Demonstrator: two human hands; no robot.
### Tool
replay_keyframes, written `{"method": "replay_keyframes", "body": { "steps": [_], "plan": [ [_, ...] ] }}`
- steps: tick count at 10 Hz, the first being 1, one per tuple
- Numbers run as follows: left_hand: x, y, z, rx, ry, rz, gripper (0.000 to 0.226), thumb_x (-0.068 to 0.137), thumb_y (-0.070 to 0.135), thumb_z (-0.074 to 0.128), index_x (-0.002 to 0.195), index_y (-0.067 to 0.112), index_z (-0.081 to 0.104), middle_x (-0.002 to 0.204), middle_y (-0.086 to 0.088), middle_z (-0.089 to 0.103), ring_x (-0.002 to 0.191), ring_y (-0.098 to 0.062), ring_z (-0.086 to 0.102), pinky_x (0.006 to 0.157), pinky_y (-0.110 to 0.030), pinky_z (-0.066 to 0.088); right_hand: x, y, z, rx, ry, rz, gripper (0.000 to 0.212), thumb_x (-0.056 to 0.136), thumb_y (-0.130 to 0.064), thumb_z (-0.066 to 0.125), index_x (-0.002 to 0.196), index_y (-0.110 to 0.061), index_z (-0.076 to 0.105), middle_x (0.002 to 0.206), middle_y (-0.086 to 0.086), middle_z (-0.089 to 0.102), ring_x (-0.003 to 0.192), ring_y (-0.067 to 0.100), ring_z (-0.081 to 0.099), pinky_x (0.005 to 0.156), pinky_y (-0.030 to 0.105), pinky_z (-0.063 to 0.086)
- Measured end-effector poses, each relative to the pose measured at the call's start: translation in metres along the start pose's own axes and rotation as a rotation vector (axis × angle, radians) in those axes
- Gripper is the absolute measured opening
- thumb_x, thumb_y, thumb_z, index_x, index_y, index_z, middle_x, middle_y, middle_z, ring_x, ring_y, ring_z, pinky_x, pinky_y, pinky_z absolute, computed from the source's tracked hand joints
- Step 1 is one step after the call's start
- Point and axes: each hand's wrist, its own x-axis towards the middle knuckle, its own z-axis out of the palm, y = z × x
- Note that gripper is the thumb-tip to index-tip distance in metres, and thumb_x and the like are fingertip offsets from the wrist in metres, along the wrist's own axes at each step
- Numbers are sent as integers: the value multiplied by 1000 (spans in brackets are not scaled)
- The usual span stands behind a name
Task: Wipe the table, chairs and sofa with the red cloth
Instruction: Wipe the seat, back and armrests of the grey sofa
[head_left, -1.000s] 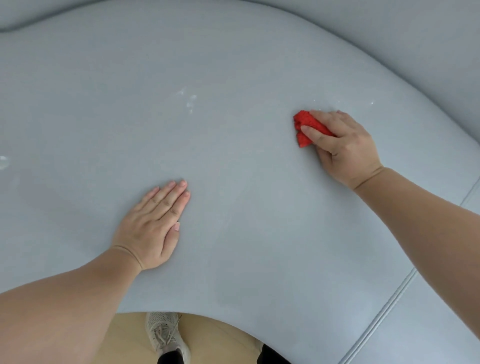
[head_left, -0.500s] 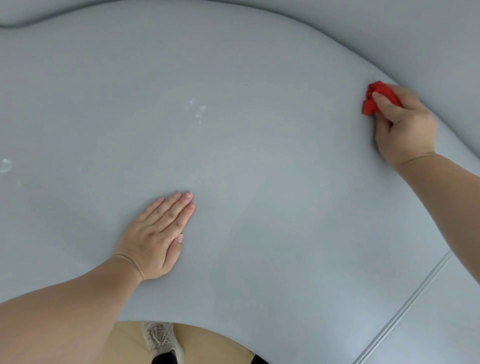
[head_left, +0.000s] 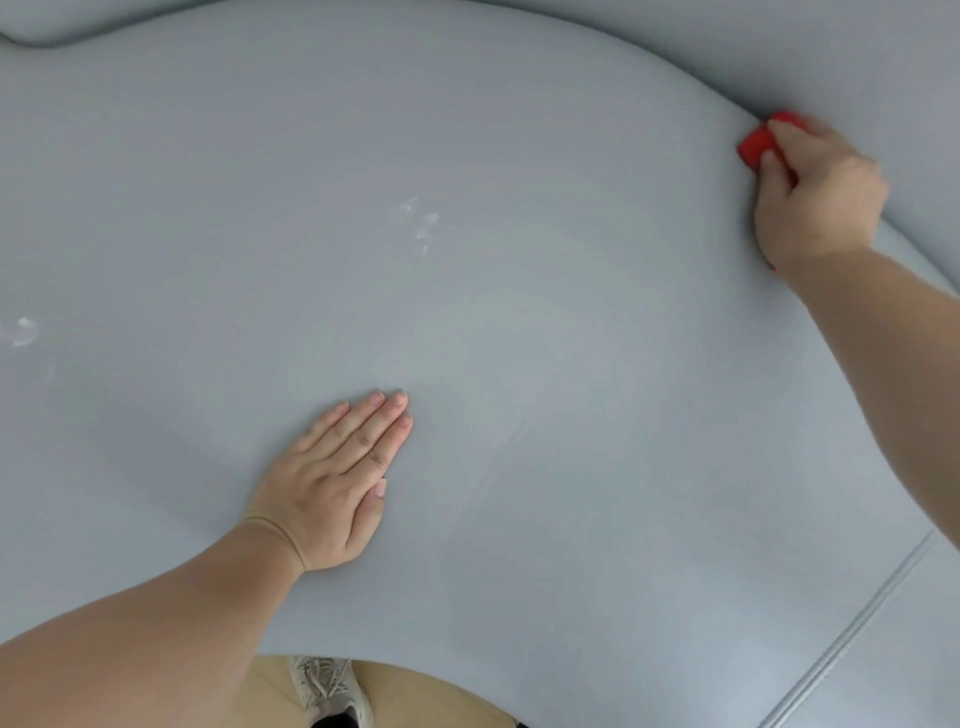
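A pale grey sofa seat cushion (head_left: 519, 338) fills nearly the whole head view. My right hand (head_left: 815, 197) grips the bunched red cloth (head_left: 756, 145) at the far right of the cushion, where the seat meets the backrest (head_left: 857, 62); most of the cloth is hidden under my fingers. My left hand (head_left: 337, 478) rests flat on the cushion near its front edge, fingers straight and together, holding nothing.
Small whitish marks (head_left: 421, 223) show on the cushion's middle, and another white mark (head_left: 21, 330) at the far left. A piped seam (head_left: 857, 618) runs along the lower right. Below the cushion's front edge lie a tan floor (head_left: 441, 696) and my grey shoe (head_left: 327, 686).
My right hand has swept the red cloth from the cushion's middle right outward and back to the crease at the backrest. My left hand has stayed flat in place.
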Motion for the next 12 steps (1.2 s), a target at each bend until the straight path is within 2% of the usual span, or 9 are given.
{"method": "replay_keyframes", "body": {
  "steps": [1, 2, 4, 6, 8, 10, 12],
  "plan": [
    [0, 0, -1, -1, -1, 0, 60, 84, 20, 33, 142, 4, 31, 148, -12, 35, 137, -26, 31, 116, -40, 19, 8, -28, 7, 25, -24, -38, 35, 94, -29, 41, 121, -20, 61, 137, 3, 54, 118, 31, 52, 95, 33, 38],
    [0, -1, -1, -4, 2, 2, 60, 84, 19, 33, 142, 3, 32, 148, -12, 35, 138, -26, 31, 116, -40, 20, 8, -55, 16, 50, -45, -86, 38, 97, -29, 42, 130, -21, 58, 143, 3, 49, 126, 27, 48, 101, 30, 35],
    [0, -3, -1, -8, 8, 8, 59, 85, 19, 33, 142, 4, 31, 147, -13, 36, 138, -26, 31, 116, -40, 20, 4, -59, 15, 55, -88, -106, 38, 100, -28, 42, 134, -19, 56, 148, 5, 43, 135, 23, 41, 110, 32, 31],
    [1, -2, 0, -20, 19, 12, 59, 85, 19, 32, 142, 4, 32, 147, -13, 36, 137, -25, 31, 115, -40, 20, -9, -65, 11, 57, -105, -132, 37, 99, -27, 44, 134, -18, 56, 148, 7, 43, 132, 28, 45, 107, 36, 34],
    [1, -1, 0, -19, 31, 10, 59, 85, 19, 32, 143, 4, 31, 148, -13, 34, 138, -25, 30, 116, -40, 20, -41, -82, 17, 68, -97, -153, 37, 100, -27, 44, 135, -20, 56, 149, 6, 41, 134, 26, 43, 105, 29, 30],
    [2, 0, -2, -23, 35, 12, 59, 86, 18, 32, 143, 2, 33, 150, -12, 31, 139, -25, 28, 115, -41, 20, -87, -110, 23, 135, -95, -182, 34, 100, -23, 47, 130, -13, 60, 145, 15, 44, 134, 32, 43, 113, 37, 31],
    [0, 2, -4, -12, 29, 6, 58, 87, 19, 31, 142, 1, 35, 150, -11, 30, 139, -25, 29, 115, -41, 20, -120, -130, 23, 152, -125, -193, 34, 99, -20, 48, 130, -11, 60, 144, 17, 45, 132, 35, 44, 112, 40, 32]
  ]
}}
